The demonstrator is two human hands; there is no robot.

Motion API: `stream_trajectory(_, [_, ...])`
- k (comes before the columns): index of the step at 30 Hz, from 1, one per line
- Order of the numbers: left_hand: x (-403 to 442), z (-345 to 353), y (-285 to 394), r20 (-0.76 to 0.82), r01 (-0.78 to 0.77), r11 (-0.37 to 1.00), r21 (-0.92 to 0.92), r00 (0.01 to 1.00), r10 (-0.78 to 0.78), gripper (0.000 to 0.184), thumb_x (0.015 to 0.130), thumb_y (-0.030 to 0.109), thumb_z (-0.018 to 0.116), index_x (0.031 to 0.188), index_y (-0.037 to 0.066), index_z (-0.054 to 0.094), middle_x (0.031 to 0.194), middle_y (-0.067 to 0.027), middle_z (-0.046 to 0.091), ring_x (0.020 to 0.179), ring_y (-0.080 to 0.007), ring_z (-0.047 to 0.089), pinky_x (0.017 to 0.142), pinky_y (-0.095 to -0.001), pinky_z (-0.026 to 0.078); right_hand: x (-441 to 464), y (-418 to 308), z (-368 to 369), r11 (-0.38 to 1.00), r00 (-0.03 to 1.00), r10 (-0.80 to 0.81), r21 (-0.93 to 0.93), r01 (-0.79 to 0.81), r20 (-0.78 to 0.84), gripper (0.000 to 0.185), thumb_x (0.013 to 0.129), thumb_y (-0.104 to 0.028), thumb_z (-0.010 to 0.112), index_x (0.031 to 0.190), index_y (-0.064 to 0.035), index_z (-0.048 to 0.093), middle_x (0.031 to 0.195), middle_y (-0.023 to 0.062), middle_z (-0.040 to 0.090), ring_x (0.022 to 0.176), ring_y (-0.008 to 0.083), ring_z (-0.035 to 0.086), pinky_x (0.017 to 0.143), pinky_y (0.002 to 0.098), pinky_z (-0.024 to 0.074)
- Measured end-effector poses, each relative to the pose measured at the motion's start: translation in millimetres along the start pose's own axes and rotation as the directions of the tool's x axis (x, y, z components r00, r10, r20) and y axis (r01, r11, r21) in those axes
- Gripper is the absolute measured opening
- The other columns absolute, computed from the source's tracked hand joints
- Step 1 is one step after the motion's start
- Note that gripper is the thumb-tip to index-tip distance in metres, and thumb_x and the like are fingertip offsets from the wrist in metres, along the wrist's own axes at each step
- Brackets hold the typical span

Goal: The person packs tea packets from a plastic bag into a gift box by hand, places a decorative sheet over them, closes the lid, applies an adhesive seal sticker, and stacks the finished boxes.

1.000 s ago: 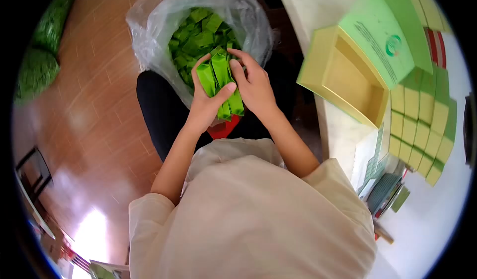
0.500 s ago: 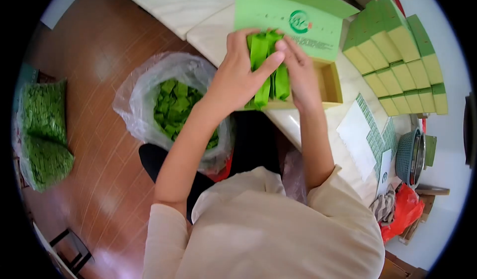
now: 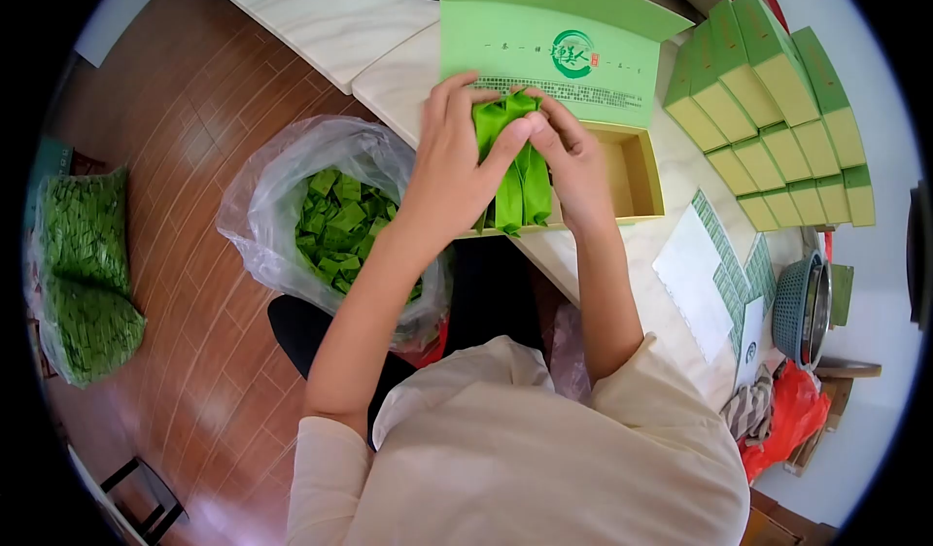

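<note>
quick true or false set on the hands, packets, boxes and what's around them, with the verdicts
1. The left hand and right hand hold green packets at the green box. True.
2. The green box is shut. False: its lid stands open.
3. The plastic bag holds green packets too. True.
4. Stacked boxes show on the picture's right side. True.
5. A basket sits at the picture's left edge. False: the basket is on the right.

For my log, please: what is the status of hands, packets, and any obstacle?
Left hand, right hand: both gripping green packets. Packets over open box; contact unclear. Lid raised; no obstacle visible.
</note>
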State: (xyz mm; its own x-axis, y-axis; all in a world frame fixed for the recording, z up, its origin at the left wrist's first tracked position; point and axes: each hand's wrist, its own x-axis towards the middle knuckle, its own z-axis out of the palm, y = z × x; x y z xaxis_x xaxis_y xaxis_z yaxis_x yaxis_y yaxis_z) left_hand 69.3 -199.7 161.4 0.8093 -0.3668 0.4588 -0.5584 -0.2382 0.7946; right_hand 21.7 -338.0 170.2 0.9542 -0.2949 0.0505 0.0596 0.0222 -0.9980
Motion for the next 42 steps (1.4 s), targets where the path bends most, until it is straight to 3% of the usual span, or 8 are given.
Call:
stream_trajectory(1, [-4.2, 0.2, -2.4, -0.028, 0.01, 0.977, 0.212, 1.0, -0.004, 0.051, 0.092, 0.042, 0.052, 0.115, -0.003, 0.05, 0.122, -0.0212, 0.043, 0.117, -0.0365, 0.04, 0.1, -0.0425, 0.032, -0.4, -1.6, 0.4, 1.0, 1.0, 0.006, 0.001, -0.006, 0.0, 0.04, 0.09, -0.026, 0.064, 0.123, -0.0046, 0.057, 0.093, 0.0013, 0.058, 0.086, 0.0085, 0.054, 0.079, 0.0235, 0.0445])
stream_trajectory(6, [-11.5, -5.4, 1.2, -0.029, 0.133, 0.969, 0.209, 0.991, -0.13, 0.044, 0.092, 0.041, 0.052, 0.103, -0.001, 0.056, 0.111, -0.0152, 0.048, 0.103, -0.0334, 0.041, 0.093, -0.0442, 0.032, 0.7, -10.2, 0.7, 0.973, 0.975, 0.203, -0.128, -0.191, 0.09, 0.032, 0.088, -0.028, 0.066, 0.105, -0.0018, 0.06, 0.083, 0.0003, 0.056, 0.078, 0.0069, 0.05, 0.069, 0.0217, 0.0419])
stream_trajectory(15, [-13.8, -9.3, -12.4, -0.07, 0.061, 0.988, 0.143, 0.996, -0.052, 0.035, 0.091, 0.032, 0.054, 0.087, -0.003, 0.06, 0.093, -0.0152, 0.054, 0.092, -0.0322, 0.045, 0.084, -0.0395, 0.038, 5.6, 4.0, 2.9, 0.973, 0.984, 0.084, -0.227, -0.047, 0.158, 0.037, 0.087, -0.032, 0.068, 0.102, 0.0011, 0.059, 0.078, 0.002, 0.055, 0.069, 0.0075, 0.048, 0.063, 0.0223, 0.0416])
stream_trajectory(22, [-17.0, -0.8, -15.4, -0.142, 0.054, 0.977, 0.207, 0.99, -0.025, 0.025, 0.087, 0.018, 0.061, 0.109, 0.007, 0.058, 0.108, -0.0134, 0.049, 0.102, -0.0327, 0.042, 0.091, -0.04, 0.035, -5.0, -0.4, 14.6, 0.816, 0.995, -0.015, -0.574, 0.068, 0.096, 0.047, 0.085, -0.035, 0.068, 0.108, 0.0009, 0.048, 0.086, 0.0151, 0.062, 0.065, 0.0221, 0.056, 0.064, 0.0329, 0.0465])
stream_trajectory(28, [-22.4, -2.1, -15.3, -0.143, 0.065, 0.95, 0.304, 0.989, -0.021, 0.035, 0.082, 0.011, 0.066, 0.115, 0.01, 0.056, 0.112, -0.0134, 0.046, 0.102, -0.0314, 0.043, 0.091, -0.0401, 0.037, -2.3, 13.2, 9.1, 0.803, 0.974, -0.089, -0.563, 0.193, 0.208, 0.039, 0.086, -0.03, 0.067, 0.095, 0.0017, 0.046, 0.091, 0.0197, 0.062, 0.073, 0.0345, 0.061, 0.069, 0.0377, 0.0477])
stream_trajectory(31, [-46.9, -2.1, -17.4, -0.262, 0.137, 0.984, 0.112, 0.959, -0.104, 0.044, 0.084, 0.013, 0.064, 0.126, 0.008, 0.049, 0.121, -0.0136, 0.044, 0.112, -0.0296, 0.043, 0.097, -0.0403, 0.036, -5.4, 11.6, 7.2, 0.788, 0.984, -0.046, -0.599, 0.142, 0.173, 0.038, 0.089, -0.032, 0.062, 0.096, 0.0027, 0.05, 0.085, 0.0185, 0.063, 0.075, 0.0351, 0.062, 0.07, 0.0383, 0.0475])
stream_trajectory(34, [-77.0, 1.8, -8.1, -0.122, 0.353, 0.888, -0.296, 0.908, -0.401, 0.076, 0.08, 0.015, 0.068, 0.14, -0.002, 0.024, 0.132, -0.0193, 0.033, 0.126, -0.0313, 0.034, 0.108, -0.0398, 0.026, -7.3, 4.7, 3.5, 0.773, 0.991, 0.096, -0.635, -0.013, 0.096, 0.04, 0.093, -0.037, 0.054, 0.098, 0.0028, 0.054, 0.079, 0.0199, 0.062, 0.075, 0.0352, 0.062, 0.072, 0.0395, 0.0474])
stream_trajectory(42, [-73.7, 37.9, -16.9, -0.153, 0.187, 0.972, -0.144, 0.966, -0.208, 0.07, 0.086, 0.006, 0.052, 0.145, 0.0, 0.014, 0.141, -0.0253, 0.027, 0.132, -0.0395, 0.025, 0.111, -0.0428, 0.019, -5.2, 1.8, 23.6, 0.462, 0.984, 0.099, -0.882, 0.089, 0.151, 0.044, 0.096, -0.042, 0.041, 0.112, -0.0016, 0.049, 0.089, 0.0314, 0.061, 0.086, 0.0495, 0.057, 0.076, 0.0551, 0.0435])
